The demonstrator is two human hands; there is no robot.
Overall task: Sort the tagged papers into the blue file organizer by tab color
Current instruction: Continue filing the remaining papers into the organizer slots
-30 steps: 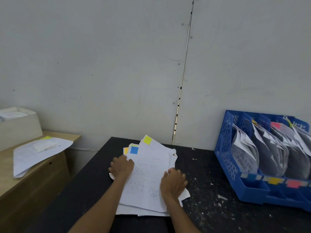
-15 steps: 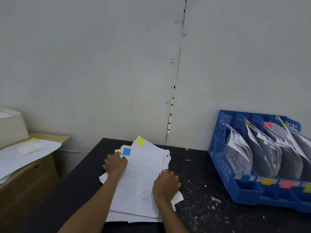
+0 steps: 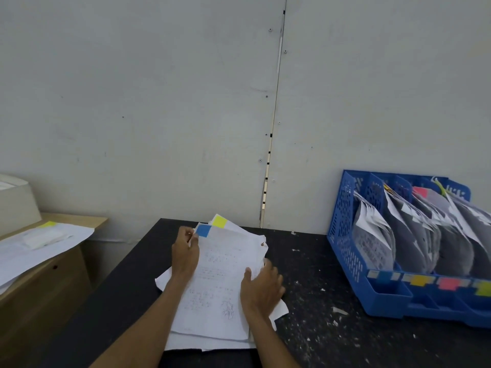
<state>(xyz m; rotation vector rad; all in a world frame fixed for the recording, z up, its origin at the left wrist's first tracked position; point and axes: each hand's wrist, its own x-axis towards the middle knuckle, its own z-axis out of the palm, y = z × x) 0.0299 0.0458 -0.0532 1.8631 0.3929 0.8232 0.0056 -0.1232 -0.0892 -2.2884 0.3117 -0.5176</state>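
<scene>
One sheet only: left hand (image 3: 185, 257) pinches the blue tab sheet (image 3: 218, 282); right hand (image 3: 261, 286) lies on the pile (image 3: 186, 341), grip unclear, so press down

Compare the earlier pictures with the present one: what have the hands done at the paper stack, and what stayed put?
The left hand slid up the paper stack along its left edge and now pinches the top sheet by its blue tab. The right hand opened a little, resting at the sheet's right edge. The stack, yellow tab and blue file organizer stayed put.
</scene>
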